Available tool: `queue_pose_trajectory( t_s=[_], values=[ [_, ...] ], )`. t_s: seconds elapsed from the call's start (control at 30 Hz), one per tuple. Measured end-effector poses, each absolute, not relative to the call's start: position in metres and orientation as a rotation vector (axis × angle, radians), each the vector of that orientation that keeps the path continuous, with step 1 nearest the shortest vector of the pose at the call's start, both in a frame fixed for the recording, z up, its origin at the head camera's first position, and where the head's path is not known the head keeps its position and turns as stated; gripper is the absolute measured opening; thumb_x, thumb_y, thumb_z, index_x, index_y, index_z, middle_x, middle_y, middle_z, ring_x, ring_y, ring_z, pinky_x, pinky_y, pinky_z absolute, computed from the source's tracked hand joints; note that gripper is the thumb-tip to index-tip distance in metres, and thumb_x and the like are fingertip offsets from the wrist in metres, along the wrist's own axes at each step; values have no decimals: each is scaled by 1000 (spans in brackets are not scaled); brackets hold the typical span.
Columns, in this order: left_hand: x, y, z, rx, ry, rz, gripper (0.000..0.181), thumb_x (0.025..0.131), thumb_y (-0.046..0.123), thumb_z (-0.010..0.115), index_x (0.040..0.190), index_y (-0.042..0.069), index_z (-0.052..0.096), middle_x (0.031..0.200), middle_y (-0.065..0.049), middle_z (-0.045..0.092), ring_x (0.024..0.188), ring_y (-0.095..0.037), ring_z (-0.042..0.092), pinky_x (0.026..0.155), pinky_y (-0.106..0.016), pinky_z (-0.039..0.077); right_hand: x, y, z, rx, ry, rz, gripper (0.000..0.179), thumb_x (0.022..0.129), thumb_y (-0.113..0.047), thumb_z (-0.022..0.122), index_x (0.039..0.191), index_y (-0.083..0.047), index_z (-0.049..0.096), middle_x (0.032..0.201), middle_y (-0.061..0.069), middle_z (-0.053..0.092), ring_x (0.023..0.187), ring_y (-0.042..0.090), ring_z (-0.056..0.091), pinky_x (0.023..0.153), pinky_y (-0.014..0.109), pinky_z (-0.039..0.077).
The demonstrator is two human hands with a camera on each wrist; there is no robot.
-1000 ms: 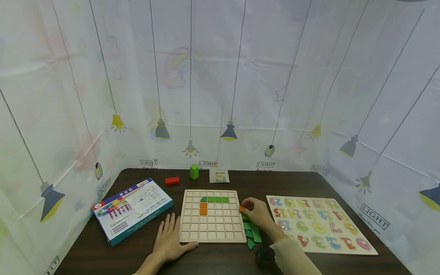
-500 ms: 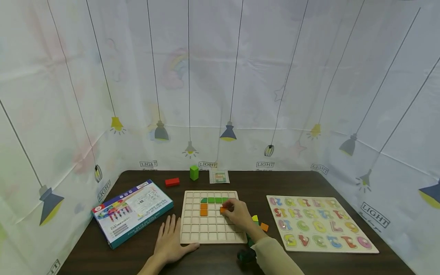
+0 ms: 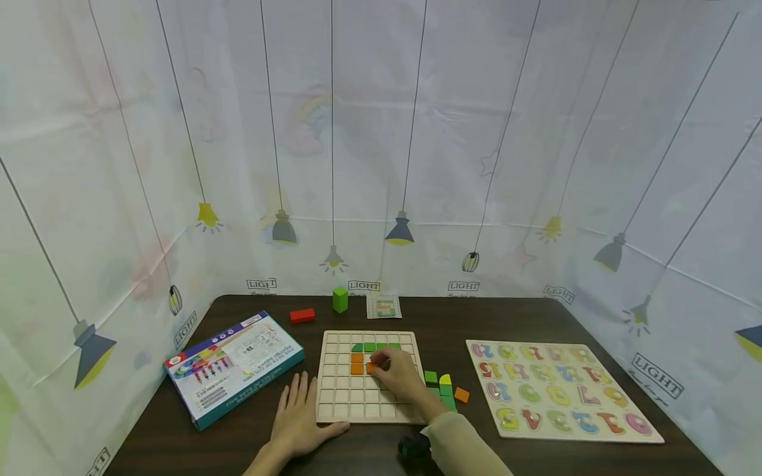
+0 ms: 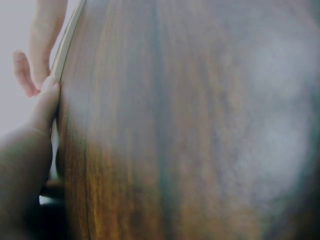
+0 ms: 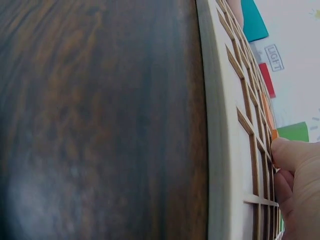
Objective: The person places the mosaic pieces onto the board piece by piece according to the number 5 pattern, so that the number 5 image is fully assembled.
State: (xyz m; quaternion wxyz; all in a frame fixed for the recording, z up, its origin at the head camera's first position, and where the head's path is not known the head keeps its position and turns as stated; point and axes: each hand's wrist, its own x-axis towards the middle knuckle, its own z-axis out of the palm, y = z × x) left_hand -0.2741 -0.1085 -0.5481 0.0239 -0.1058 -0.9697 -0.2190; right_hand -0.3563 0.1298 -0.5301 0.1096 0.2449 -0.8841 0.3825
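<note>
A wooden grid board (image 3: 340, 403) lies on the dark table. A row of green pieces (image 3: 370, 347) fills cells near its top, with orange squares (image 3: 356, 358) below the row's left end. My right hand (image 3: 401, 380) is over the board, pinching a small orange block (image 3: 370, 367) between thumb and fingers just right of those squares. Whether that block is seated in a cell is hidden. My left hand (image 3: 299, 420) rests flat with fingers spread at the board's left edge, its thumb by the near left corner. The right wrist view shows the right thumb (image 5: 290, 154) against orange.
Loose green and yellow pieces (image 3: 446, 390) and an orange square (image 3: 461, 395) lie right of the board. Farther right is a letter puzzle board (image 3: 571, 433). A box (image 3: 235, 370) stands left; a red block (image 3: 302, 315), green block (image 3: 340, 300) and pattern card (image 3: 383, 307) lie behind.
My right hand has carried the orange block from the board's right side leftward over the grid, close to the orange squares. The left hand has stayed put.
</note>
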Motion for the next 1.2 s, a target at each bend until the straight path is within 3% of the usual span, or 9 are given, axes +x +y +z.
queue_pose_trajectory(
  t_s=[0.73, 1.2],
  values=[
    [-273, -108, -547, -335, -3003, -673, 120, 68, 84, 49, 146, -4, 26, 152, -26, 15, 140, -41, 7, 111, -54, 4, -357, 126, -530, 737, -2605, 1105, 18, 83, -4, 70, 101, -5, 67, 95, 4, 66, 82, 13, 62, 72, 27, 53],
    [-273, -108, -548, -318, -2996, -685, 118, 69, 81, 54, 146, -4, 28, 152, -27, 16, 140, -42, 8, 111, -55, 5, -351, 132, -524, 690, -2598, 1152, 20, 84, -3, 69, 105, -3, 67, 98, 5, 66, 87, 16, 63, 75, 27, 53]
  ],
)
